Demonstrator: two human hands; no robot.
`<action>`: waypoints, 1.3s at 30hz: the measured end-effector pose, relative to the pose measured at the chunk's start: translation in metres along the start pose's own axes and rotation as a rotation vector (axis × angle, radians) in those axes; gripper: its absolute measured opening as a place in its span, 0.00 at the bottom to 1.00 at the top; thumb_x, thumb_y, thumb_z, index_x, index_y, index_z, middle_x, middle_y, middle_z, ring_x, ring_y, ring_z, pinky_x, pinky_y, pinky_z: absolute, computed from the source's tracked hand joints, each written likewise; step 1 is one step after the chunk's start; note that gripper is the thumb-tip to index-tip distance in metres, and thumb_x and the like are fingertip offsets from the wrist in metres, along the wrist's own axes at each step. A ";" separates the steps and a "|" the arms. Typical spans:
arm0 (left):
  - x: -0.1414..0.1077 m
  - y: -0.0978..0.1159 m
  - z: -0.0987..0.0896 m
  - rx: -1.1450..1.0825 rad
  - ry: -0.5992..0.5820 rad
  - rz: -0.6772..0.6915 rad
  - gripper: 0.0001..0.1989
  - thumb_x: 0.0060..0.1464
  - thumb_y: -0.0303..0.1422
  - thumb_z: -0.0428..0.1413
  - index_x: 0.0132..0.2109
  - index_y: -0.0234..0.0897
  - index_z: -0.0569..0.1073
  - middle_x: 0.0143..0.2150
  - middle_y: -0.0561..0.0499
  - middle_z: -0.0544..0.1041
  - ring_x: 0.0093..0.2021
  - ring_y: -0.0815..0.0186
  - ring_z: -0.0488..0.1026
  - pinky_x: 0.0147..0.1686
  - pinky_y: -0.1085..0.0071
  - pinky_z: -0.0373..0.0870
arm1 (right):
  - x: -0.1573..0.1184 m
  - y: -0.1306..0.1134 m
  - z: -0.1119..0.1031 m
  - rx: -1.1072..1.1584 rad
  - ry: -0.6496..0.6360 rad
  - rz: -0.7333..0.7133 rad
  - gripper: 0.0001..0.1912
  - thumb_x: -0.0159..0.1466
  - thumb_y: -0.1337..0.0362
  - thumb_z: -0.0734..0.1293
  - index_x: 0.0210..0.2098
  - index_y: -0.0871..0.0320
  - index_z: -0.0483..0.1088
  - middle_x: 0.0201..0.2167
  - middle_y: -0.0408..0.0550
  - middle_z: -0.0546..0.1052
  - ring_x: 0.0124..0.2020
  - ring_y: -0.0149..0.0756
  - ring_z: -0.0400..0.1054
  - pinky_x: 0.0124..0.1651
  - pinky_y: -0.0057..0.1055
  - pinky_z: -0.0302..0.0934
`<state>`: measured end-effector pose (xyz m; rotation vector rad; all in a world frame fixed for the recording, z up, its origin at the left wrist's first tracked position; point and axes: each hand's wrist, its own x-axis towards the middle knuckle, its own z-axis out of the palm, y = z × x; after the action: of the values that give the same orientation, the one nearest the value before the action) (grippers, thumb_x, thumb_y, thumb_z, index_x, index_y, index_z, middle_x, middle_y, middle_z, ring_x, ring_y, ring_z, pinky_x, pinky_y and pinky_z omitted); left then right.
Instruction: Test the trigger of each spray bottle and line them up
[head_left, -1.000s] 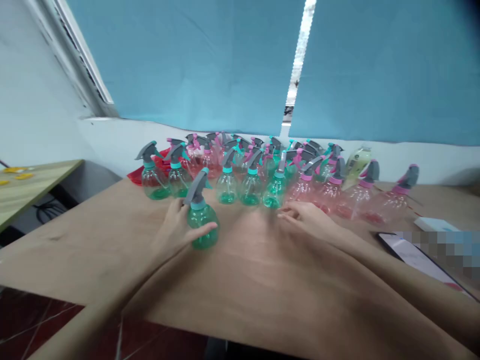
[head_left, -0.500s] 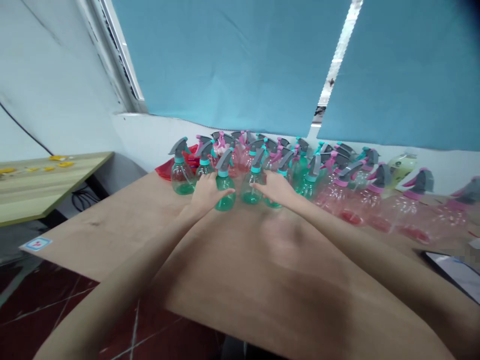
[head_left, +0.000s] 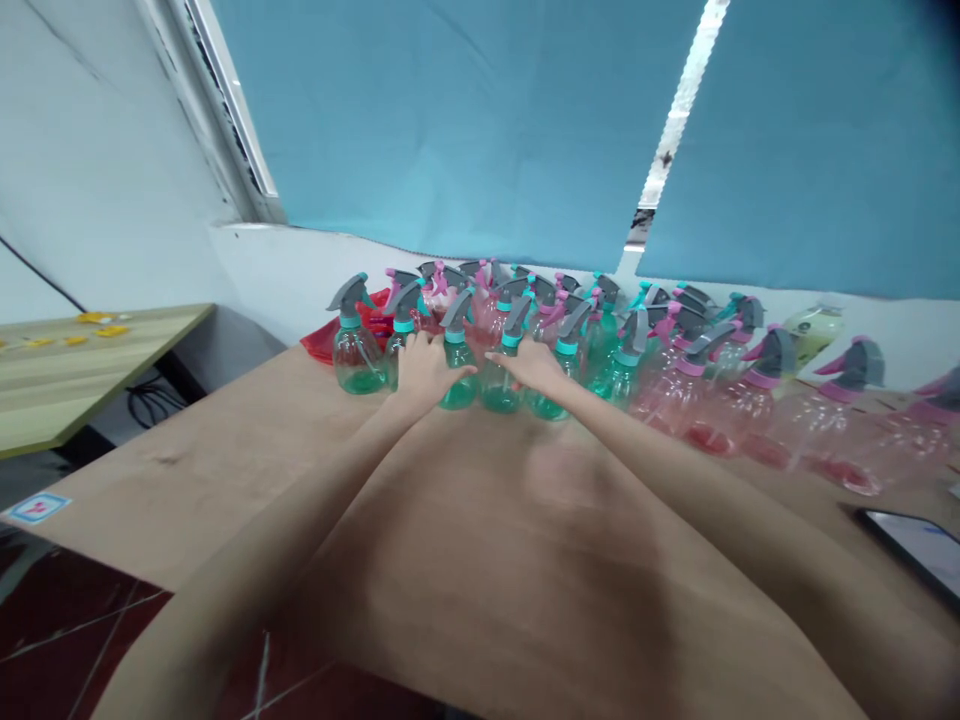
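Note:
My left hand reaches to the front row of spray bottles. Its thumb stretches rightward across the front of a green spray bottle with a grey trigger head and turquoise collar; the fingers are spread at that bottle's left side. From the other side my right hand comes in, thumb pointing left across another green spray bottle. Its other fingers are partly hidden among the bottles. Neither hand is wrapped round a bottle. Right of that hand stands a further green spray bottle. All of these stand upright.
Several clear pink spray bottles extend along the right. More bottles crowd behind, by the white ledge. Red plastic lies at the left end. A dark-edged tablet or phone rests at the right of the wooden table.
The green bottle by my left hand has shifted back and right, closer to its neighbour. My right thumb has moved left and up across the adjacent bottle. The view has shifted slightly.

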<state>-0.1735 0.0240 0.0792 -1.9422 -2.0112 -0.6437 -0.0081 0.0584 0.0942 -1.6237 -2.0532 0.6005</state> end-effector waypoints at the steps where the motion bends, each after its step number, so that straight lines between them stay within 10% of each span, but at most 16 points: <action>1: 0.001 0.000 0.000 0.001 0.002 -0.005 0.32 0.50 0.48 0.59 0.51 0.24 0.70 0.49 0.30 0.71 0.53 0.41 0.65 0.50 0.51 0.62 | 0.001 0.000 0.000 -0.005 0.002 0.003 0.35 0.64 0.49 0.64 0.57 0.74 0.57 0.25 0.56 0.79 0.27 0.42 0.75 0.31 0.32 0.65; 17: -0.014 0.000 0.019 -0.166 0.169 -0.017 0.36 0.53 0.47 0.58 0.61 0.30 0.60 0.54 0.34 0.66 0.57 0.46 0.63 0.51 0.54 0.68 | -0.005 0.004 -0.005 -0.048 -0.048 -0.055 0.32 0.63 0.49 0.64 0.52 0.73 0.61 0.24 0.56 0.78 0.33 0.47 0.76 0.35 0.35 0.66; 24: -0.072 0.009 0.003 -0.482 0.084 0.051 0.24 0.59 0.46 0.51 0.55 0.34 0.64 0.52 0.41 0.68 0.52 0.56 0.69 0.49 0.58 0.71 | -0.040 0.016 -0.005 -0.075 0.002 -0.210 0.35 0.62 0.45 0.63 0.55 0.69 0.59 0.51 0.71 0.72 0.51 0.58 0.69 0.47 0.45 0.64; 32: -0.084 0.085 -0.045 -0.878 -0.173 0.084 0.30 0.52 0.42 0.59 0.58 0.37 0.62 0.58 0.40 0.68 0.54 0.55 0.70 0.52 0.56 0.69 | -0.121 0.051 -0.010 0.048 0.026 -0.520 0.27 0.60 0.51 0.65 0.54 0.59 0.61 0.49 0.56 0.73 0.45 0.48 0.72 0.43 0.42 0.66; 39: -0.103 0.159 -0.041 -1.058 -0.235 0.174 0.22 0.56 0.35 0.56 0.57 0.40 0.65 0.53 0.45 0.74 0.47 0.60 0.75 0.49 0.59 0.71 | -0.171 0.095 -0.034 0.029 0.105 -0.542 0.27 0.57 0.51 0.67 0.52 0.56 0.64 0.50 0.54 0.73 0.44 0.47 0.72 0.42 0.42 0.66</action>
<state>-0.0142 -0.0853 0.0845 -2.7936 -1.7025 -1.7505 0.1211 -0.0862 0.0517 -0.9858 -2.2555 0.3392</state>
